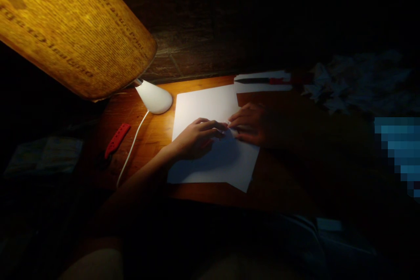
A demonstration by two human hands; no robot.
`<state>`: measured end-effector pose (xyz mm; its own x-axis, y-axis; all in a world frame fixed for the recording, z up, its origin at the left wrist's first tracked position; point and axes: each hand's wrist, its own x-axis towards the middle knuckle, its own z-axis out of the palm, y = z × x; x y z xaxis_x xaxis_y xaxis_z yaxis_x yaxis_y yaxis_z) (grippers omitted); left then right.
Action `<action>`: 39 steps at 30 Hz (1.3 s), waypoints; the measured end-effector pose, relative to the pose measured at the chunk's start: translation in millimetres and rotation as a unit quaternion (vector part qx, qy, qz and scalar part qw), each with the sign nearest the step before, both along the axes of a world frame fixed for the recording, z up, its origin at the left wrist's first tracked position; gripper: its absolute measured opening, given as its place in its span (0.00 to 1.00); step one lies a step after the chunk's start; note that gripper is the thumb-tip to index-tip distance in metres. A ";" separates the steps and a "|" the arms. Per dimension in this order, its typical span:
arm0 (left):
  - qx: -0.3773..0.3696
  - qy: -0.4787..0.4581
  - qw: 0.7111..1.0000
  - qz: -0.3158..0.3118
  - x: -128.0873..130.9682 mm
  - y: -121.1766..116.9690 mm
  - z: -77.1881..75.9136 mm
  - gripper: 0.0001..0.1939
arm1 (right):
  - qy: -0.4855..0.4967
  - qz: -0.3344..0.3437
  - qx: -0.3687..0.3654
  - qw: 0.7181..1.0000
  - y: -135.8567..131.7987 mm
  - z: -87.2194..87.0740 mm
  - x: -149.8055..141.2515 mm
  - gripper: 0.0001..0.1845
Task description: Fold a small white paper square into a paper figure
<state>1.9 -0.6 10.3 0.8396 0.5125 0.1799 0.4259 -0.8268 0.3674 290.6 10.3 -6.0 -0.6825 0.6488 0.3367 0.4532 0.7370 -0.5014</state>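
Observation:
White sheets of paper point(203, 105) lie on the wooden table under the lamp light, one at an angle over another. Above their middle, my left hand point(201, 135) reaches in from the left with bent fingers. My right hand point(251, 124) comes from the right, and its fingertips nearly meet those of the left. Between the fingertips is a small white piece of paper point(232, 132), mostly covered by the fingers. Both hands appear closed on it. Shadow hides much of the right hand and its forearm.
A lamp with a printed yellow shade point(82, 30) and white base point(155, 98) stands at the left, its white cord point(133, 146) trailing forward. Nearby lies a red-handled tool point(117, 140). At the back, a black-and-red knife-like tool point(259, 81) rests on paper. Folded papers point(357, 81) pile up at right.

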 end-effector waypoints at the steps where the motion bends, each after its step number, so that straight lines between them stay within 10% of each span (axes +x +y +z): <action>1: 0.004 -0.002 1.000 -0.002 0.0 0.0 -0.2 0.19 | 0.002 0.003 -0.003 1.000 -0.2 0.8 -0.1 0.14; 39: 0.025 -0.038 0.999 -0.015 -2.8 2.1 -2.8 0.17 | 0.047 -0.004 -0.057 0.997 6.9 0.9 5.7 0.09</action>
